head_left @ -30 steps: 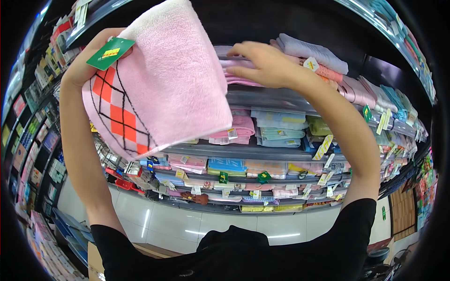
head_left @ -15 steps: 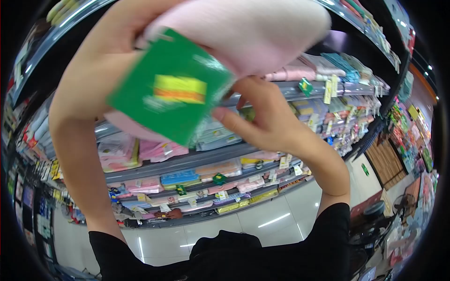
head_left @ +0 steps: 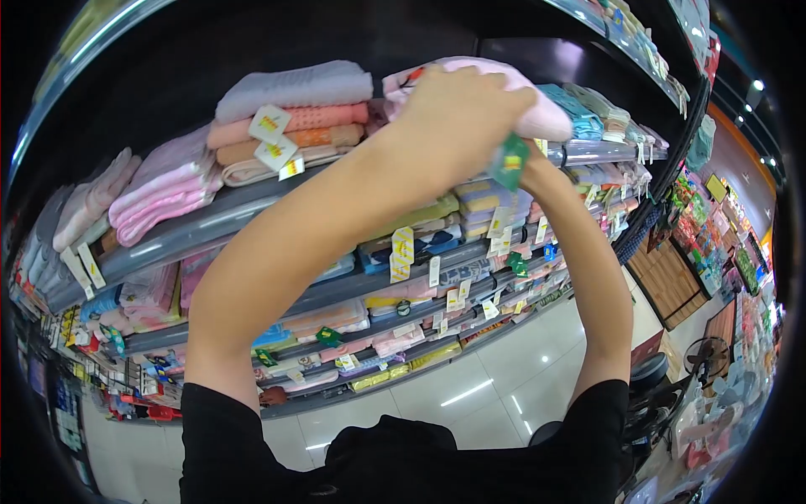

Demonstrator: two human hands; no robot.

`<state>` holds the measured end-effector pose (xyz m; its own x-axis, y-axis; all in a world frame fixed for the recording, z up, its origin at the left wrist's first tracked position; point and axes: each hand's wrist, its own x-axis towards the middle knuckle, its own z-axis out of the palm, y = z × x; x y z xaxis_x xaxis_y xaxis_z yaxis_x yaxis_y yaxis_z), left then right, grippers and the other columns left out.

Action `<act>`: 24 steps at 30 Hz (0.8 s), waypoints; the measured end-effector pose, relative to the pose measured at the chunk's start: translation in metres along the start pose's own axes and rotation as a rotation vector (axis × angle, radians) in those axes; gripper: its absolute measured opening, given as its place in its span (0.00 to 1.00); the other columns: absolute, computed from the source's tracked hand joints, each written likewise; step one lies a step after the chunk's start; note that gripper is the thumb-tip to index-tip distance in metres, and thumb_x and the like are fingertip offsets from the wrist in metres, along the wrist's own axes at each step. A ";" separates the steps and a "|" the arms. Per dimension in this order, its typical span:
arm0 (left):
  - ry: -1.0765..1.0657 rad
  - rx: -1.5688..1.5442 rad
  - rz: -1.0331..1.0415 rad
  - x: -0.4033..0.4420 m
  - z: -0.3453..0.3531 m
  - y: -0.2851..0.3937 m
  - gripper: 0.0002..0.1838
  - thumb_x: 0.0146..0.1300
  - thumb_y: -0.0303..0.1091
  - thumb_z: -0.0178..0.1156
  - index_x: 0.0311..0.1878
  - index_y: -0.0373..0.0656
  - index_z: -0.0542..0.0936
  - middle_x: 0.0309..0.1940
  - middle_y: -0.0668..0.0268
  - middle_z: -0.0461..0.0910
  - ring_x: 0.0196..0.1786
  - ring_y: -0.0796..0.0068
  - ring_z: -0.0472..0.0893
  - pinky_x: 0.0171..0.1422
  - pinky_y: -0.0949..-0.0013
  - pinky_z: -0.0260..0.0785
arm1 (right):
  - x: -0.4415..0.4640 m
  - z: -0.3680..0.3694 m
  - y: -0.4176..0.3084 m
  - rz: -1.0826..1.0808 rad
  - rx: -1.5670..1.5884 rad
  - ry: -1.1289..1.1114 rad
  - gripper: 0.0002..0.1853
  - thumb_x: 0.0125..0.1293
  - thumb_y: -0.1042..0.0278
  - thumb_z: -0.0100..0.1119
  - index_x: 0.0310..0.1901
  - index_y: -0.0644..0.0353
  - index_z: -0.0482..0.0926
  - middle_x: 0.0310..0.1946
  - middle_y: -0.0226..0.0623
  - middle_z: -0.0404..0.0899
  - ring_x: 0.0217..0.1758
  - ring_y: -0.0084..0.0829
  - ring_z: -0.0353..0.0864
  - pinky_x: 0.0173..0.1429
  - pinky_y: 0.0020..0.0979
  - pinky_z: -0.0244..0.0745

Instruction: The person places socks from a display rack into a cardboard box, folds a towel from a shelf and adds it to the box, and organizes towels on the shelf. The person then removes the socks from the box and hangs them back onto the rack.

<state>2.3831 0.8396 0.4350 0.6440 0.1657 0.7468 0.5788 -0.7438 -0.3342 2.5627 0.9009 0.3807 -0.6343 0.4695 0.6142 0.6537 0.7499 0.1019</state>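
Note:
The folded pink towel (head_left: 544, 113) is on the upper shelf, right of a stack of grey, coral and tan towels (head_left: 290, 118). My left hand (head_left: 457, 113) lies over the towel with its fingers bent around it. A green tag (head_left: 509, 161) hangs beneath that hand. My right hand (head_left: 531, 168) is just below the towel, mostly hidden behind my left hand and the tag, so its fingers do not show. Folded teal towels (head_left: 575, 111) are on the shelf to the right of the pink one.
Pink and lilac towels (head_left: 168, 181) fill the upper shelf at left. Lower shelves hold more folded towels with hanging price tags (head_left: 402, 254). A shelf upright (head_left: 684, 126) stands at right, with a fan (head_left: 707, 357) beyond it near the floor.
The pink towel has moved away from the camera onto the upper shelf, with my left hand reaching right across the view. The view has turned right, and my right hand has become mostly hidden.

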 end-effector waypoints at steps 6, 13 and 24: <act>-0.046 0.342 -0.083 0.000 0.020 -0.046 0.22 0.59 0.31 0.58 0.58 0.55 0.78 0.56 0.62 0.81 0.59 0.56 0.80 0.59 0.50 0.71 | 0.077 0.042 0.043 0.015 -0.049 -0.069 0.28 0.70 0.50 0.52 0.70 0.45 0.68 0.72 0.41 0.64 0.74 0.42 0.63 0.77 0.42 0.57; -0.495 -0.081 -0.493 -0.007 0.033 -0.081 0.22 0.65 0.35 0.51 0.63 0.50 0.73 0.46 0.53 0.85 0.49 0.52 0.85 0.55 0.55 0.75 | 0.063 0.030 0.041 -0.002 0.128 -0.262 0.19 0.71 0.58 0.52 0.60 0.54 0.77 0.58 0.44 0.78 0.62 0.45 0.76 0.63 0.40 0.72; -0.308 -0.059 -0.303 -0.033 0.044 -0.053 0.20 0.64 0.38 0.61 0.59 0.48 0.77 0.52 0.52 0.81 0.53 0.53 0.82 0.56 0.55 0.74 | -0.036 -0.035 -0.008 0.094 0.301 0.272 0.14 0.63 0.73 0.62 0.49 0.65 0.81 0.37 0.45 0.84 0.41 0.40 0.85 0.49 0.34 0.76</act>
<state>2.3532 0.9017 0.4023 0.5736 0.5614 0.5965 0.7410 -0.6660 -0.0857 2.5945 0.8618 0.3850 -0.4192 0.4323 0.7984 0.5281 0.8314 -0.1728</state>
